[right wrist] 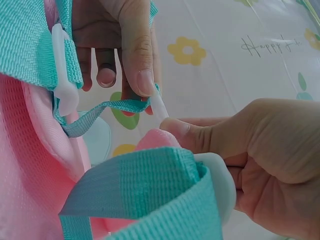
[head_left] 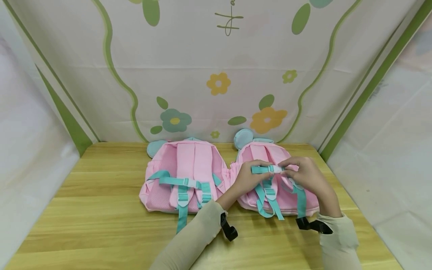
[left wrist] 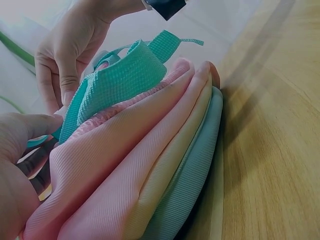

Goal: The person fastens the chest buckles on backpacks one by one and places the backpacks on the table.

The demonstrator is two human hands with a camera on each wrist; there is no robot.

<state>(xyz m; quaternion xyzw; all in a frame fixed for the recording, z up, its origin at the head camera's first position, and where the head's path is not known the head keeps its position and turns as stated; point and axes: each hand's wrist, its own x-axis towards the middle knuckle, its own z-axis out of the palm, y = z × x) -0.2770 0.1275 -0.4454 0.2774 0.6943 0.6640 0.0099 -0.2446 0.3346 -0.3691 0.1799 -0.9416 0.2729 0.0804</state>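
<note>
A white plastic buckle [head_left: 277, 169] on a turquoise chest strap [head_left: 259, 170] is held up in front of the right-hand pink backpack [head_left: 246, 198]. My left hand [head_left: 245, 175] pinches the buckle's left end between thumb and fingers. On its other end, my right hand [head_left: 307, 174] grips with thumb and fingertips. The right wrist view shows both thumbs close together at the white buckle [right wrist: 159, 106]. Whether its two halves are fully joined I cannot tell. Turquoise webbing [left wrist: 120, 77] partly covers the grip in the left wrist view.
A second pink backpack [head_left: 185, 161] lies at the left, its chest strap buckled across the shoulder straps. Loose turquoise strap ends hang over both bags' lower edges. Behind the wooden table [head_left: 101, 225] rises a flower-printed cloth [head_left: 189, 48].
</note>
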